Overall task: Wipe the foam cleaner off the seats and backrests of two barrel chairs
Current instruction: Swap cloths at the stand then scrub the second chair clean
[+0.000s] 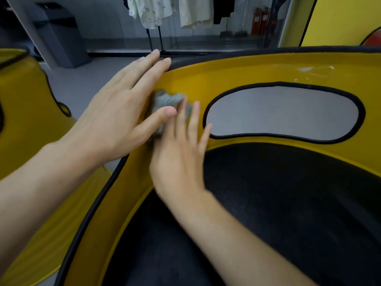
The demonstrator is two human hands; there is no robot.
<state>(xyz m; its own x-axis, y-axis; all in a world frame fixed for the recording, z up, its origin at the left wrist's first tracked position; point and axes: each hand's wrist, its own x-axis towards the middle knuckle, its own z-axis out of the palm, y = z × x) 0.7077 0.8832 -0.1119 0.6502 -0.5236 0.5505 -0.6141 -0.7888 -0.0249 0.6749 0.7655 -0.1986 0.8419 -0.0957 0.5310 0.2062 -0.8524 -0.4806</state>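
Note:
A yellow barrel chair [237, 75] with a black-trimmed rim fills the frame; its black seat [278, 203] lies below an oval cut-out in the backrest. My right hand [181, 153] presses a crumpled grey cloth [169, 100] flat-fingered against the inner backrest, left of the cut-out. My left hand [123, 112] lies with straight fingers over the chair's rim, its thumb touching the cloth. White foam streaks [313, 70] show on the upper backrest at the right. A second yellow barrel chair [22, 104] stands at the left.
Grey floor lies between the chairs. A dark bin [61, 36] stands at the back left. A clothes rack with hanging shirts [171, 11] is behind the chair. Red extinguishers [260, 21] stand at the back right, beside a yellow wall [346, 19].

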